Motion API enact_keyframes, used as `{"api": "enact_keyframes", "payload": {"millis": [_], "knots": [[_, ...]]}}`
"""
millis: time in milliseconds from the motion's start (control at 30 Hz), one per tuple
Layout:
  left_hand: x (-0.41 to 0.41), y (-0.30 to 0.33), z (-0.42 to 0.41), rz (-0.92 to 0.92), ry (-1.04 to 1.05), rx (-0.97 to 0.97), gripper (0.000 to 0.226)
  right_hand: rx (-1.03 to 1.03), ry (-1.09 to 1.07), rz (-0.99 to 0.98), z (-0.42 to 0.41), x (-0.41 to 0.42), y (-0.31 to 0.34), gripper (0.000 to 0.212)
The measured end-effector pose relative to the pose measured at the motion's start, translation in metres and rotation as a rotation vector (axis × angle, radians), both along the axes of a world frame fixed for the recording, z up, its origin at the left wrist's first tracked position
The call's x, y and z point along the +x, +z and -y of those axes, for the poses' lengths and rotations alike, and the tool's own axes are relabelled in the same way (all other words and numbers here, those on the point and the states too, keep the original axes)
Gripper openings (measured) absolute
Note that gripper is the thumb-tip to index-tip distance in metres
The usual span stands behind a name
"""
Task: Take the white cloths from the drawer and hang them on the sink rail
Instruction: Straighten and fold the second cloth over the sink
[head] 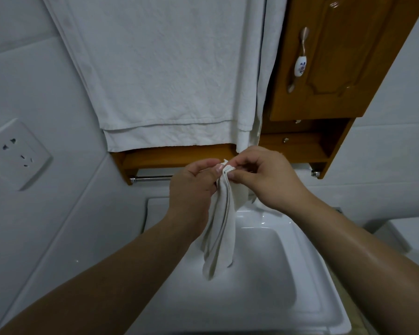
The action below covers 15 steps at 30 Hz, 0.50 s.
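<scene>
White cloth [219,228] hanging bunched above the sink [264,274], its top corner pinched from both sides by left hand [194,187] and right hand [266,177], fingers curled. Behind the hands, above the sink: metal rail [153,178] under a wooden cabinet [336,68]; large white towel [162,68] draped higher up. Wall socket [16,153] far left of the sink.

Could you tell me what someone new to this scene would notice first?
First, the two hands at centre: the left hand and right hand pinch the top of a small white cloth that hangs bunched over the white sink. Above them a large white towel drapes down beside a wooden cabinet, with a metal rail just behind the hands.
</scene>
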State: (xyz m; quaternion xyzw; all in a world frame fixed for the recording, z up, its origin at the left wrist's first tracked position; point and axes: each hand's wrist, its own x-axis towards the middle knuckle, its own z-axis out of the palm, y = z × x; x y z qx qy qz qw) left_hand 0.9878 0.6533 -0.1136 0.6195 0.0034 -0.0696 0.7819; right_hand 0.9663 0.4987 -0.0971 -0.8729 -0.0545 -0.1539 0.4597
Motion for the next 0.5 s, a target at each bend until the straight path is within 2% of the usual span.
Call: {"api": "enact_keyframes", "payload": {"millis": [67, 233, 367, 433, 500], "knots": [[-0.002, 0.000, -0.001, 0.014, -0.027, 0.023, 0.015, -0.096, -0.025, 0.008, -0.001, 0.001, 0.003, 0.010], [-0.004, 0.001, -0.004, 0.167, -0.067, 0.233, 0.020, -0.264, -0.058, -0.012, -0.004, 0.002, 0.007, 0.014], [-0.004, 0.005, -0.009, 0.264, -0.125, 0.354, 0.025, -0.122, -0.070, -0.057, -0.003, 0.003, 0.004, 0.027], [-0.007, 0.007, -0.012, 0.290, -0.189, 0.366, 0.037, -0.046, -0.055, -0.104, 0.000, 0.003, 0.002, 0.032], [-0.008, 0.009, -0.014, 0.294, -0.208, 0.348, 0.047, 0.002, -0.026, -0.146, 0.003, 0.004, 0.000, 0.028]]}}
